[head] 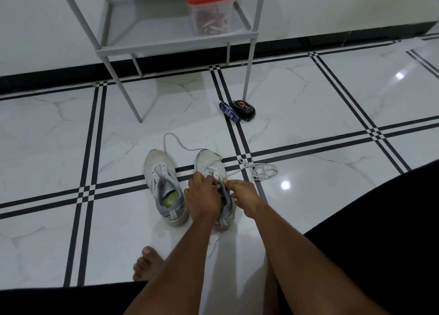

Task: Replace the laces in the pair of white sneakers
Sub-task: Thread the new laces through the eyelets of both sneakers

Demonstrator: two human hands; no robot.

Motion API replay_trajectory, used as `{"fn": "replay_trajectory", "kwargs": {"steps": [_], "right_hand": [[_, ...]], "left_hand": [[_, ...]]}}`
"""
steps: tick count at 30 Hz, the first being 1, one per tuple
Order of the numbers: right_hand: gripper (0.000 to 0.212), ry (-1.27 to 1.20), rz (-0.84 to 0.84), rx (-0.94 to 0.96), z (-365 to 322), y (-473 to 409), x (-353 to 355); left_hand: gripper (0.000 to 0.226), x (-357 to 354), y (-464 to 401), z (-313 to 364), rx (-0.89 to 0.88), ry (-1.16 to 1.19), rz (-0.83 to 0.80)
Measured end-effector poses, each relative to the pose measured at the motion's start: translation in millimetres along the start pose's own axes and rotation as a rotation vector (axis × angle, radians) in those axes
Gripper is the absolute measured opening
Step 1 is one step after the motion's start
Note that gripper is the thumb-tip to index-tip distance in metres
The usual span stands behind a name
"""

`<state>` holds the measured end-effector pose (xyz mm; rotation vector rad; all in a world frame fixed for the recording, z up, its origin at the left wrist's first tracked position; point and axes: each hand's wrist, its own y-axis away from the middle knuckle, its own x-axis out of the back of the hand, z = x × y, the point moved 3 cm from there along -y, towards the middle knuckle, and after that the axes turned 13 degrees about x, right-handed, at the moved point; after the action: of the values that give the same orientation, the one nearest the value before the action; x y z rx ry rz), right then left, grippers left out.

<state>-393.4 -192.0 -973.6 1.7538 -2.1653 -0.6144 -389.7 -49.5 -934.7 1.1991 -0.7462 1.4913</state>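
Two white sneakers stand side by side on the tiled floor, toes pointing away from me. The left sneaker (161, 181) has no lace in its eyelets and shows a green insole. Both my hands are on the right sneaker (209, 162). My left hand (202, 196) grips its collar and tongue area, fingers curled. My right hand (244, 196) pinches at the top eyelets from the right side. A white lace (259, 169) trails from this shoe to a loose pile on the right. Another strand of lace (171, 138) loops past the toes.
A grey metal shelf rack (166, 46) stands against the wall, holding a clear container with a red lid (211, 10). A blue tube (228, 112) and a black-red tin (244, 109) lie beyond the shoes. My bare foot (147, 262) rests at lower left.
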Motion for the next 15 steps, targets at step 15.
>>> {"fn": "replay_trajectory", "kwargs": {"steps": [15], "right_hand": [[0.050,0.697,-0.192,0.300,-6,-26,-6]], "left_hand": [[0.007,-7,-4,-12,-0.045,-0.005,-0.031]]}}
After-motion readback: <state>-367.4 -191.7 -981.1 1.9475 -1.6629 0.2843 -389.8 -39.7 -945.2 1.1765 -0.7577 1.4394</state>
